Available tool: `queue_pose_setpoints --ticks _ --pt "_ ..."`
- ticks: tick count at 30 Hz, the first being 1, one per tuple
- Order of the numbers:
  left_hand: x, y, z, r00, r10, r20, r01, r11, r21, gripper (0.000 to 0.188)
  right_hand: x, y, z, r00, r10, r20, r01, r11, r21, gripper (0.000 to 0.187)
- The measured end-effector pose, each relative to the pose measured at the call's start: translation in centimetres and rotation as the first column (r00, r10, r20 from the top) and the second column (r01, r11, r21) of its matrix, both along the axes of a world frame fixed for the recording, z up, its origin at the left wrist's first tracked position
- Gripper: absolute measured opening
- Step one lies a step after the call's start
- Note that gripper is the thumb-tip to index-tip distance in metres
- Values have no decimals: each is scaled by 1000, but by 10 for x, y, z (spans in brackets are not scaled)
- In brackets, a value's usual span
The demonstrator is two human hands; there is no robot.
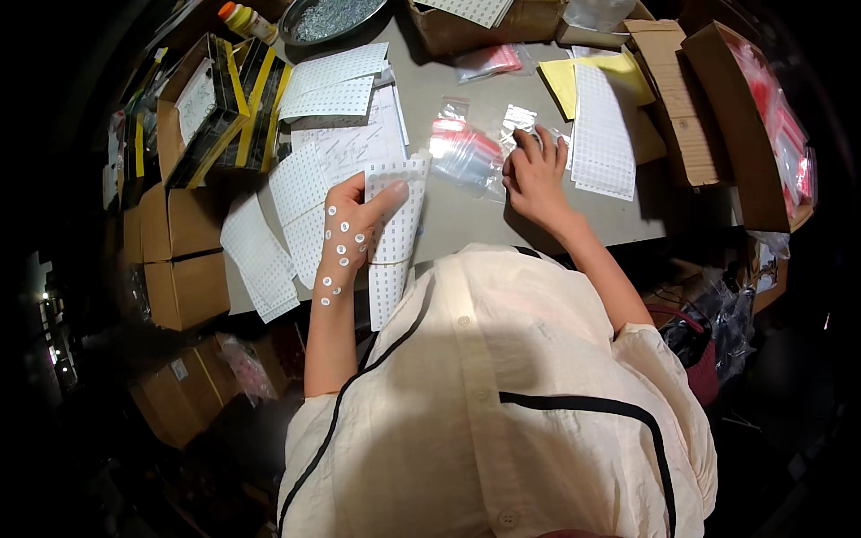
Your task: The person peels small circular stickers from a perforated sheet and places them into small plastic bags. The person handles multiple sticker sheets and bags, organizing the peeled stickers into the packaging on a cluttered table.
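Between the thumb and fingers of my left hand (352, 224) is a long sticker sheet (395, 235), printed with rows of small round marks and creased or banded across its lower part. Several small round white stickers (343, 262) are stuck on the back of that hand and its wrist. My right hand (536, 175) rests palm down on the table, fingers apart and slightly bent, its fingertips by a small clear bag (518, 119). What lies under the palm is hidden. To its left is a pile of clear zip bags with red strips (465, 148).
Loose sticker sheets (260, 255) and a handwritten paper (350, 143) cover the table's left side. A metal bowl of small shiny pieces (332, 20) stands at the back. More sheets (603, 134) lie over a yellow envelope (558, 81). Cardboard boxes (735, 125) flank both sides.
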State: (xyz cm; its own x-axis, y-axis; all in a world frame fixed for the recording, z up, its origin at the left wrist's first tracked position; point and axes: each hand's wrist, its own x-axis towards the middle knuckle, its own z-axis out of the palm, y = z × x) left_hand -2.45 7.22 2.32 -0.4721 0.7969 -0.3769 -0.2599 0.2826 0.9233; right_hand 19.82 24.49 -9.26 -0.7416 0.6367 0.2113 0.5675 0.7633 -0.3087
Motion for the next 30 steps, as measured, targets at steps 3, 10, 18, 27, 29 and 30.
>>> queue_pose_setpoints --ticks 3,10,18,27,29,30 --pt "-1 0 1 999 -26 -26 26 1000 -2 28 -8 8 12 991 -65 -115 63 998 -20 25" --pt "5 9 21 994 -100 -36 101 994 27 31 -34 -10 85 742 235 -628 -518 795 -316 36" --pt "-5 7 31 980 -194 -53 197 978 65 32 -50 -19 96 697 142 -703 -606 640 -472 32" --pt "-3 22 55 924 -262 -277 268 963 -16 28 -49 -32 111 642 14 -766 -560 690 -458 30" --pt "1 31 55 906 -246 -345 252 967 -28 24 -48 -32 112 605 23 -796 -488 800 -348 28" --pt "3 31 56 911 -214 -353 222 975 -18 24 -49 -34 118 555 26 -832 -444 854 -270 28"
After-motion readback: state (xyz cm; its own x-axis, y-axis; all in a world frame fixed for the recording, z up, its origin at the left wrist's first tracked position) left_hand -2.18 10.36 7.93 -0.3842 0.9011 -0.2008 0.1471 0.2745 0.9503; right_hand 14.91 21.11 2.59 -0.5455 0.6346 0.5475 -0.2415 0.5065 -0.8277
